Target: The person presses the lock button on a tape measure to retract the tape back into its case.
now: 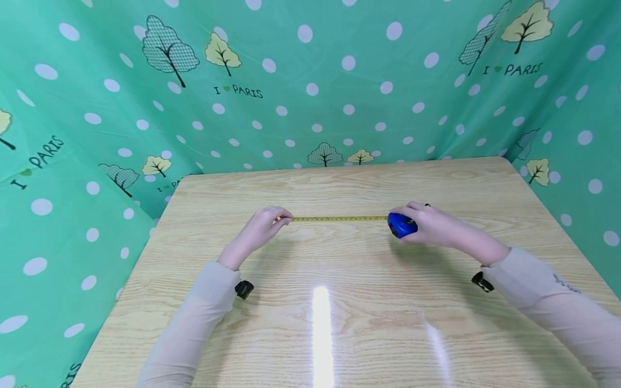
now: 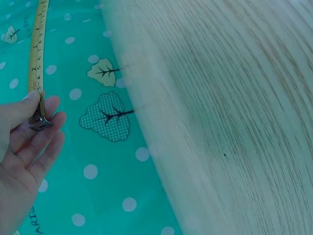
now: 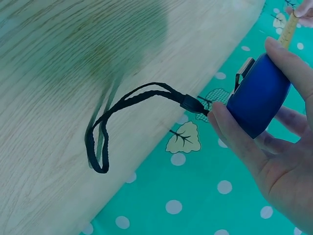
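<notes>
A blue tape measure [image 1: 401, 225] is gripped in my right hand [image 1: 430, 223], its case between thumb and fingers. From it a yellow blade [image 1: 339, 219] stretches straight across to my left hand [image 1: 264, 226]. In the left wrist view, thumb and fingers pinch the blade's end just above the metal hook [image 2: 39, 122], with the printed numbers facing up the strip. A black wrist strap [image 3: 146, 90] hangs in a loop from the case in the right wrist view. Both hands are held above the tabletop, casting shadows on it.
The wood-grain table [image 1: 368, 334] has rounded far corners and bright light reflections near its front. Green dotted curtains [image 1: 291, 64] with printed trees hang behind it and on both sides. Dark wrist devices [image 1: 244, 289] sit under both sleeves.
</notes>
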Tool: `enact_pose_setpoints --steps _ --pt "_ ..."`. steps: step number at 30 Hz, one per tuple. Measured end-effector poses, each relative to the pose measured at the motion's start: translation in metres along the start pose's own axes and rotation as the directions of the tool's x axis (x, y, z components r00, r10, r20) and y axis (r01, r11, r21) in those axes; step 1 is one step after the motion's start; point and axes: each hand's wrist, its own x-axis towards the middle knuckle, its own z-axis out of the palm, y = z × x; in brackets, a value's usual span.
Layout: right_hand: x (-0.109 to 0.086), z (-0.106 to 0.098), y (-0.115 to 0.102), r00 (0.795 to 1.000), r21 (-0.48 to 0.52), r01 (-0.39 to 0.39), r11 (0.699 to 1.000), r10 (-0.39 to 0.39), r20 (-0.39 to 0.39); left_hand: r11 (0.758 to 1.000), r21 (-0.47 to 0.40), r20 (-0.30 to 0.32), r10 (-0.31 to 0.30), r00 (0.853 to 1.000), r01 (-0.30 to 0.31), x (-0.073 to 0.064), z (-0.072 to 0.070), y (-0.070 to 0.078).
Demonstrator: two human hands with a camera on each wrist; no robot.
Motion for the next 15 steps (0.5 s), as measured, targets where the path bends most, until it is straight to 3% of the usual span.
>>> enact_pose_setpoints --steps 15 --pt "0.0026 0.0047 -0.0008 1.0 -0.01 0.02 1.0 -0.02 -0.016 1.0 -0.009 0.004 0.03 1.0 -0.03 0.0073 0.0082 0.0066"
